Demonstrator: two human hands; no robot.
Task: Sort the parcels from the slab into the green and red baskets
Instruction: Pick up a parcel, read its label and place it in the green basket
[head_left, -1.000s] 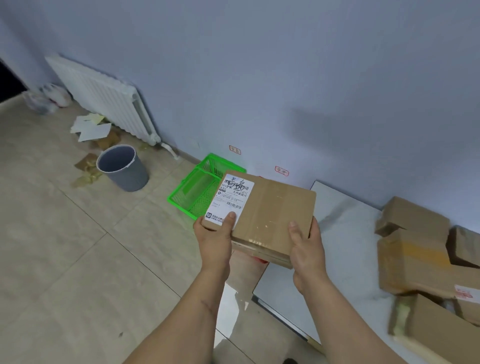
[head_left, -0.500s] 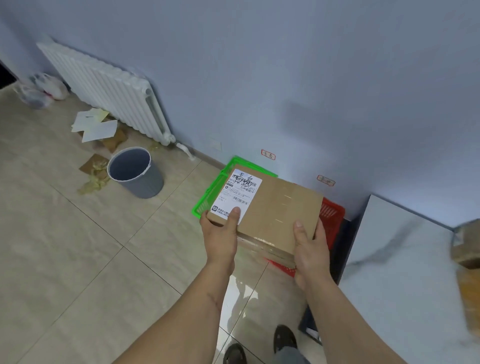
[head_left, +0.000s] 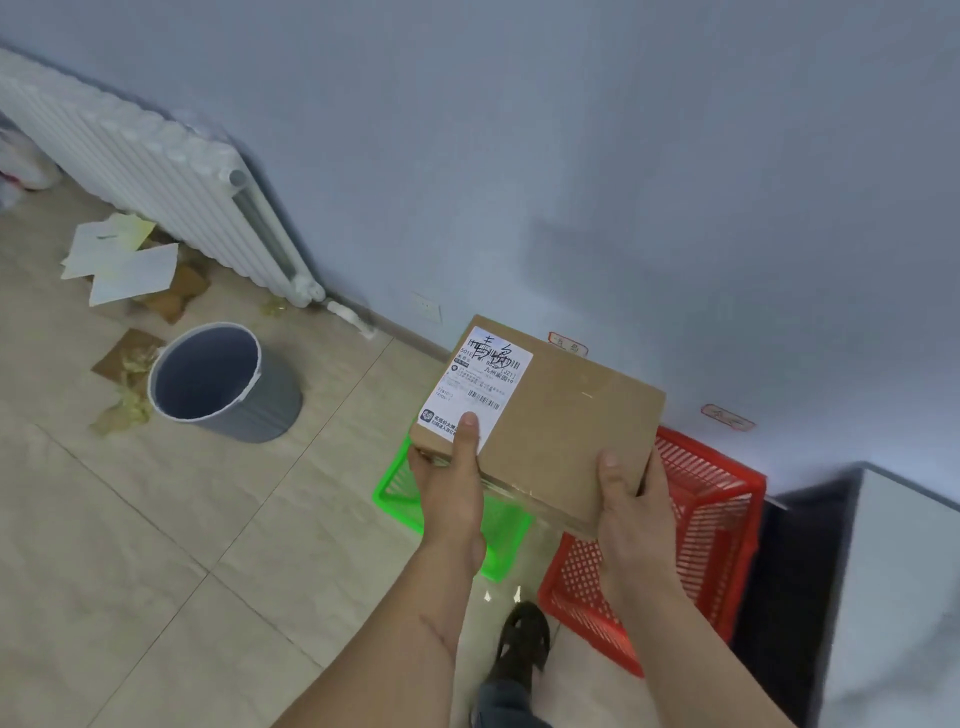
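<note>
I have swung off the surface (head_left: 904, 582); both hands' fingers (head_left: 470, 434) now clamp the parcel (head_left: 561, 415) above the green basket (head_left: 395, 493), red basket (head_left: 727, 519) beside it.

Your one head camera looks forward and down, close over the parcel (head_left: 540, 421), toward the wall's foot.

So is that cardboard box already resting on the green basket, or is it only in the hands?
Cannot tell. In the head view the cardboard box, gripped by the left hand and right hand, covers much of the green basket, hiding any gap or contact.
</note>
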